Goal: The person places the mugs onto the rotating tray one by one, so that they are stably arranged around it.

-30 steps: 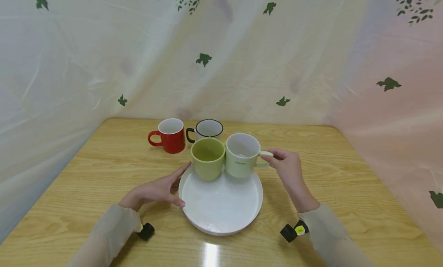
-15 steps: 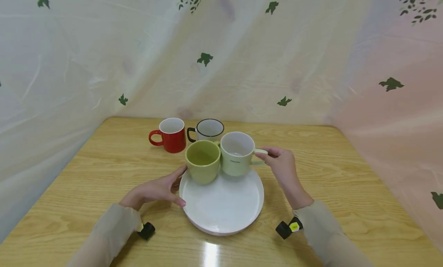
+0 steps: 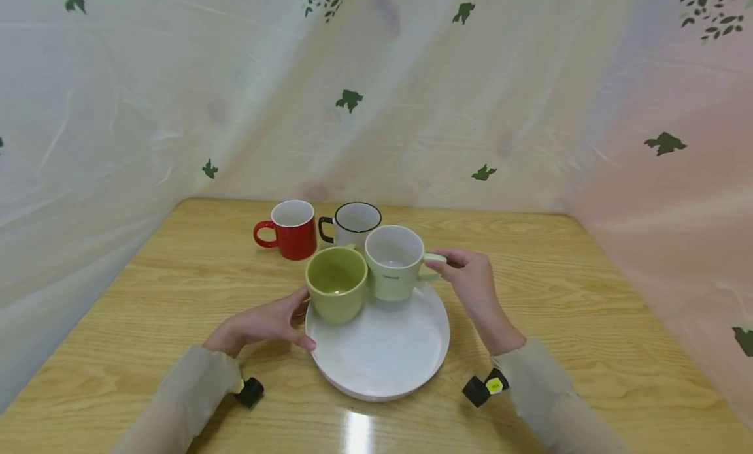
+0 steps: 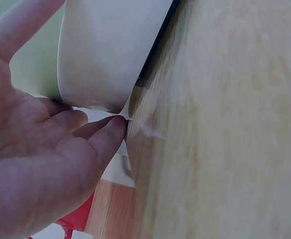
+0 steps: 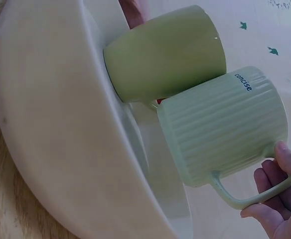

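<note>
Toward the near side of the wooden table (image 3: pixel 588 310), a round white tray (image 3: pixel 382 356). Against its left wall, the left hand (image 3: pixel 265 323), probably there to keep the tray from sliding; thumb and fingers spread well apart, touching the rim and outer wall rather than gripping tightly. Inside the rim, at the tray's far left, an olive-green mug (image 3: pixel 337 300), just beside the left fingers, perhaps kept at the edge to leave room. Off to the right, the right hand (image 3: pixel 470 277), pinching by its handle, between thumb and fingers, a pale green mug (image 3: pixel 391 287); likely held so to stay clear of the neighbour. Over the tray's far part, that pale mug, touching the olive one, seemingly off the tray floor. Farther back, on the wood, a red mug (image 3: pixel 297 242) and, beside it, a partly hidden white mug (image 3: pixel 350 237) with a dark rim. Behind everything, a pale curtain (image 3: pixel 265 114).
</note>
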`<state>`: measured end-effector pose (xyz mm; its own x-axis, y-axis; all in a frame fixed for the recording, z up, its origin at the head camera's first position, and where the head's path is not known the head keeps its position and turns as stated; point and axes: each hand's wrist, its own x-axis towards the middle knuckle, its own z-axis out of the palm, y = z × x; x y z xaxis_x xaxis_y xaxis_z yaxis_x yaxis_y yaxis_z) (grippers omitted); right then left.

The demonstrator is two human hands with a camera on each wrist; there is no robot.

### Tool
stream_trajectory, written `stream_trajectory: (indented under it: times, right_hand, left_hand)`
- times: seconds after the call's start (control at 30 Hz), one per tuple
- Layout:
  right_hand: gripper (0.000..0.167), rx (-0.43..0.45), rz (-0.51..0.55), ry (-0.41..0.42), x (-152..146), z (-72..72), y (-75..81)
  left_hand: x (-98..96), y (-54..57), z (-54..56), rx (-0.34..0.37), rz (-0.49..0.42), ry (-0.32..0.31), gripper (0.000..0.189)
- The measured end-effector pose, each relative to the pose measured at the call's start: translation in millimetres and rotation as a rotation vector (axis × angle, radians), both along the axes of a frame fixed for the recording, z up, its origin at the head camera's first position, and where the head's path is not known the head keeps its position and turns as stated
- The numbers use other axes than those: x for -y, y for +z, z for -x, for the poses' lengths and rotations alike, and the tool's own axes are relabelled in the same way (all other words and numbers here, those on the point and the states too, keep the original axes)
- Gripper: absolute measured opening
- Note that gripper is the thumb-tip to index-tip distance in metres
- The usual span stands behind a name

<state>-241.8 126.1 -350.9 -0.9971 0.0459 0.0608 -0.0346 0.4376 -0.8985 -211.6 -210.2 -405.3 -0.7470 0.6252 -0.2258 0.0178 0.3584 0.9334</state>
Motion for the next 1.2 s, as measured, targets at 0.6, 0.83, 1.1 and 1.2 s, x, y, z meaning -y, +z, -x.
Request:
stream_trajectory:
  times: [0.6,0.83,1.1,1.2]
  right_hand:
    - [0.033,0.04,0.014,0.018,3.5,-6.5,3.1]
    - [0.033,0.053,0.013,0.023,0.2,-7.7,-1.1]
    - [0.032,0.034,0.029,0.018,0.3,-7.1,-9.0]
    - [0.032,0.027,0.032,0.015,0.9,-7.4,-10.4]
  left_hand:
    - [0.8,-2.3,0.9,-0.056,0.002,-0.013,0.11]
    - [3.9,-4.2,2.3,-0.063,-0.031,-0.033,0.112]
    - [9.1,-3.2,0.8,-0.009,-0.083,-0.052,0.112]
    - [10.4,-2.2,-1.1,0.001,-0.089,-0.056,0.112]
